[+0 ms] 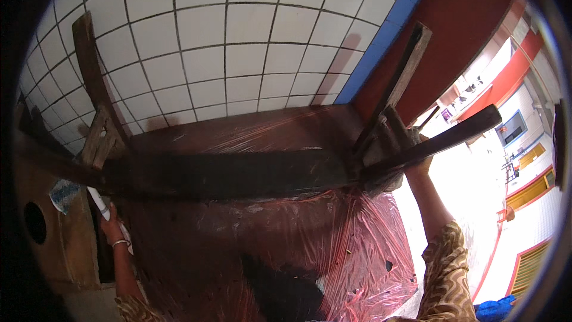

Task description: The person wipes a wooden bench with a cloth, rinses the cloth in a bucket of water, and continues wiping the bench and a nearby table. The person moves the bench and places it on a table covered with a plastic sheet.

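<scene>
A dark wooden bench lies upside down on a table covered in clear reddish plastic sheet, its legs pointing up and outward. My right hand grips the bench's right end, among the bases of the legs; a leg hides part of the fingers. At the left, my left hand is closed around a white stick or tube beside the table edge, below the bench's left end. A blue-and-white piece sits near the stick's upper end; whether they are joined I cannot tell.
A white tiled wall with a blue border stands behind the table, next to a dark red surface. Brown board with a round dark hole stands at the left. A bright courtyard with a red stool opens at the right.
</scene>
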`<state>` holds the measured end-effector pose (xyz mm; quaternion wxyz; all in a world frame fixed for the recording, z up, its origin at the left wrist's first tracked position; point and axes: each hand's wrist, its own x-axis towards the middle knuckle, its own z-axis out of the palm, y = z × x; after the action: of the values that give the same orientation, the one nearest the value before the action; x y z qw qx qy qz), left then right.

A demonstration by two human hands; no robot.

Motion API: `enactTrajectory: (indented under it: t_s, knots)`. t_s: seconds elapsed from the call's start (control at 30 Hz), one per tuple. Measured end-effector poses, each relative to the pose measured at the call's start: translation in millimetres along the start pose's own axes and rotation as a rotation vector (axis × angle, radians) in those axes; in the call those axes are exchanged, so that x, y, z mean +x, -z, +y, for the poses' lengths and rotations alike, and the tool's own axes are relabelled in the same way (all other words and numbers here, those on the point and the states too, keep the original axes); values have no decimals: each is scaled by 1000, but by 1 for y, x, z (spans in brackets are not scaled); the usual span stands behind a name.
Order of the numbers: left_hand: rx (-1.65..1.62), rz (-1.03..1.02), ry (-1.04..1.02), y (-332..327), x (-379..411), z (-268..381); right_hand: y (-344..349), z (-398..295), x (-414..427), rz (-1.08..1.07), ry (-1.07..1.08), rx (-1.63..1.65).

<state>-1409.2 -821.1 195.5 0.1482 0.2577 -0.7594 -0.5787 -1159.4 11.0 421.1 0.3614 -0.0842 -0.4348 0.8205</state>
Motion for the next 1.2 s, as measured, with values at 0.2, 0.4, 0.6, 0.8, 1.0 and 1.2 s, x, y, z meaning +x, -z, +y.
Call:
enactTrajectory:
  t_s: [0.2, 0.4, 0.6, 0.8, 1.0, 1.2]
  knots:
    - [-55, 6, -147, 38, 48, -8, -29, 32, -22, 80, 309, -807]
    - [294, 110, 40, -23, -44, 11, 8, -14, -55, -26, 595, -1646]
    - [190, 178, -181, 48, 12, 23, -9, 9, -91, 177, -93, -908]
    - [122, 194, -77, 0, 0, 70, -15, 9, -74, 67, -39, -1309]
    - [-74, 282, -392, 23, 35, 181, 10, 27, -53, 168, 64, -1212]
    - [-406, 117, -324, 72, 17, 267, -5, 28, -60, 160, 72, -1336]
